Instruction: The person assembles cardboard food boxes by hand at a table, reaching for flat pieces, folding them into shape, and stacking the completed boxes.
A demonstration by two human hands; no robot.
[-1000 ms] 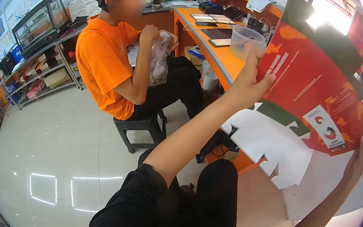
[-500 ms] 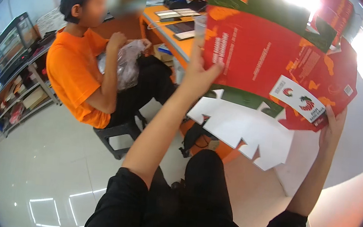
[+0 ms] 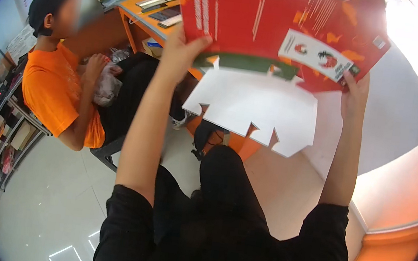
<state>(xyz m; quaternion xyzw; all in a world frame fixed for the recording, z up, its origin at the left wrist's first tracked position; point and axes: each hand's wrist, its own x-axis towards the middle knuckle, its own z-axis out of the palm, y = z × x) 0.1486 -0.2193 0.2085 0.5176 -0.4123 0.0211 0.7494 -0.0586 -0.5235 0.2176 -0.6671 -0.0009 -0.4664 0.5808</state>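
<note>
My left hand (image 3: 181, 54) grips the left edge of a flattened red and green printed cardboard box (image 3: 259, 22), thumb on the printed face. At its lower right corner my right hand (image 3: 354, 93) pinches the board together with a small white printed card (image 3: 312, 54), thumb in front. The card lies against the red face. Below the green flap, a white cardboard sheet (image 3: 258, 108) with notched lower edge shows; whether it is joined to the red board I cannot tell. The upper part of the box runs out of view.
On my left a person in an orange shirt (image 3: 57, 91) sits on a black stool (image 3: 107, 152), holding a clear plastic bag (image 3: 108, 84). Behind is an orange desk (image 3: 130, 3) with flat devices. A metal shelf (image 3: 23, 131) stands far left. A white wall (image 3: 400, 102) curves close by on my right.
The view has shifted, and the box now sits higher and further left in it, still in both hands. The seated person's hands and plastic bag are lower.
</note>
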